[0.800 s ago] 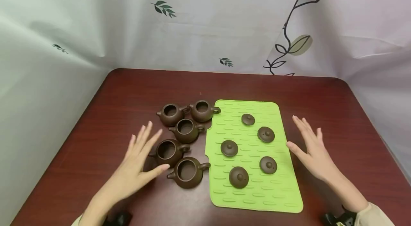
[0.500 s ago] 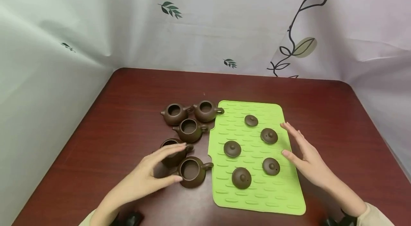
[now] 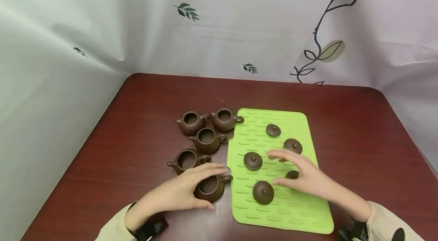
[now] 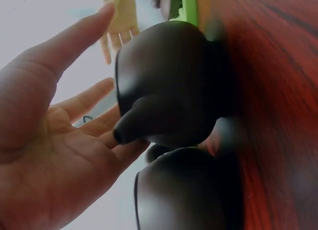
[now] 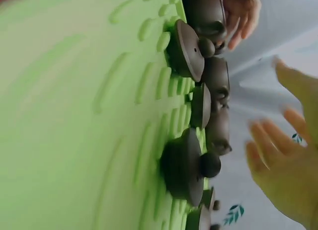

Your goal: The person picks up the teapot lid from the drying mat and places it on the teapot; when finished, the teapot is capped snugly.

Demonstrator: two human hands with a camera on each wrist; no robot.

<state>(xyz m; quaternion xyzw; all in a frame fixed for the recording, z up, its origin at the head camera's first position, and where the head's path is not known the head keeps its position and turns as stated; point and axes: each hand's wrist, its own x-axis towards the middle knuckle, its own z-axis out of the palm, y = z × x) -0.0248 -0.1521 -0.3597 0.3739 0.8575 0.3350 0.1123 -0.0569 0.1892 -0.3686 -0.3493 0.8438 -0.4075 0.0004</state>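
Spanning the nearest teapot (image 3: 216, 192): my left grip (image 3: 181, 194), thumb and fingers apart on either side; contact I cannot tell.
Right grip (image 3: 310, 179): above the green mat (image 3: 291, 214), thumb and fingers apart, holding nothing, one lid (image 3: 292, 175) partly hidden there.
Five lids (image 3: 263, 192): knob-up on the mat, spaced, I judge, so each lifts alone.
Other teapots (image 3: 208, 146): bunched on the desk (image 3: 102, 149), handles matward, perhaps for easy reach.

No legible text, label, brand, number or sign on any surface, in any view.
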